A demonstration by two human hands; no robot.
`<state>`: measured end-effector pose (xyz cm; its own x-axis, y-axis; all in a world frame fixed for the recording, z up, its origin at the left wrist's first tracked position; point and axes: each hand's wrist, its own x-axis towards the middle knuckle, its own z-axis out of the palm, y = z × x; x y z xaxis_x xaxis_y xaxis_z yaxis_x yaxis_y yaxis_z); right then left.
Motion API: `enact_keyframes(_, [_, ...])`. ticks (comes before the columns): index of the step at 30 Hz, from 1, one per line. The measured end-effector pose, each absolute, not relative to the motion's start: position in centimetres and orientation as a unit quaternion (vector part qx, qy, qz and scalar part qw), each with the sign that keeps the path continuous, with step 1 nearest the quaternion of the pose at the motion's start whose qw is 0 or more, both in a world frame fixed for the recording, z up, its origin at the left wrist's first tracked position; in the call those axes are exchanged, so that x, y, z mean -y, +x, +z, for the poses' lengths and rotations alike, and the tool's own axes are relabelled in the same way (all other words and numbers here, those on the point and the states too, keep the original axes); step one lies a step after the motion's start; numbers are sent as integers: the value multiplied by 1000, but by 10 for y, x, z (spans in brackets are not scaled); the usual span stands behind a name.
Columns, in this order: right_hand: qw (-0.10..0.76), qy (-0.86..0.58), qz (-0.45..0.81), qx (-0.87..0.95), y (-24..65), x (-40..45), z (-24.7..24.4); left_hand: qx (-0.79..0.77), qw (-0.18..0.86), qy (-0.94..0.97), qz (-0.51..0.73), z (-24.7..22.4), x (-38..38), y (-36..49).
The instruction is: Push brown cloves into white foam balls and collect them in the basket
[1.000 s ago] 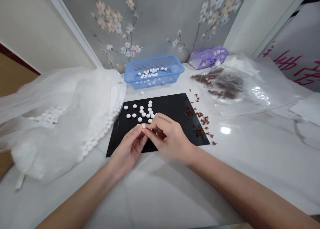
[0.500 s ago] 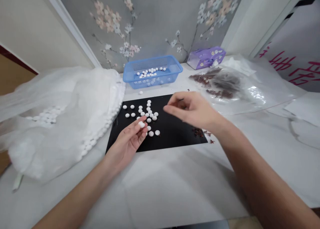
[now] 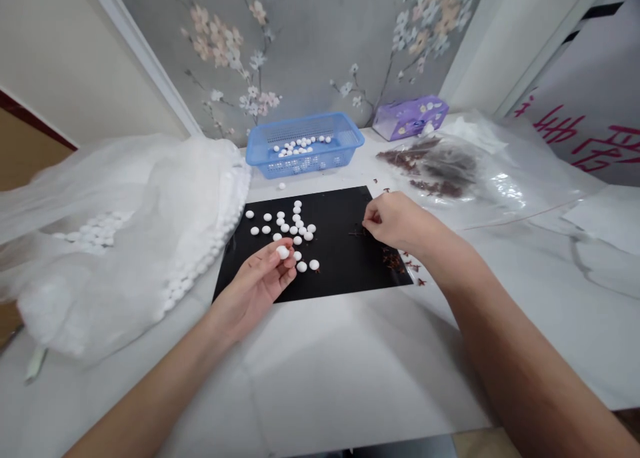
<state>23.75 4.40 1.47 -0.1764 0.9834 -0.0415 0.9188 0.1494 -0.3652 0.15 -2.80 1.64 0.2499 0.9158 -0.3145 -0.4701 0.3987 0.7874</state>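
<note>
The person's left hand (image 3: 257, 275) was above the near left part of a black mat (image 3: 340, 271), its grip narrow around one white ball (image 3: 283, 252) near the fingertips. The right hand (image 3: 395, 221) was at the mat's right side, thumb and finger drawn close together beside a thin brown bit (image 3: 356, 233); whether anything was caught between them could not be told.

Loose white balls (image 3: 314, 265) lay on the mat around the left fingertips, some touching one another. A brown pile (image 3: 393, 261) sat near the mat's right edge, with stray bits on the white worktop (image 3: 350, 365) just beside it. Behind the mat, a blue basket (image 3: 313, 168) held more balls, and a lone ball (image 3: 282, 186) rested between the two.

The pinched ball looked smooth and round, so too hard a squeeze or an uneven one could have shot it out of the fingers. The left hand was so near the loose balls that a small dip or sideways brush might have set them rolling. On the right, the bits seemed thin and likely brittle; a careless pinch could have snapped one or picked up two, and a dragging wrist could have swept the pile off the mat.
</note>
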Motion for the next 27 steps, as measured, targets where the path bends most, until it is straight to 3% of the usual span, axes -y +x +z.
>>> enact_keyframes(17, [177, -577, 168, 780, 234, -46, 11, -468, 635, 430, 440, 17, 26, -4])
enact_keyframes(20, [166, -579, 150, 784, 232, -45, 14, -528, 514, 525, 426, 23, 19, -8])
enact_keyframes(23, [143, -585, 148, 785, 229, -43, 16, -604, 315, 602, 417, 26, 10, -20])
enact_keyframes(27, [135, -586, 133, 788, 226, -41, 14, -682, 117, 652, 309, 25, 2, -35])
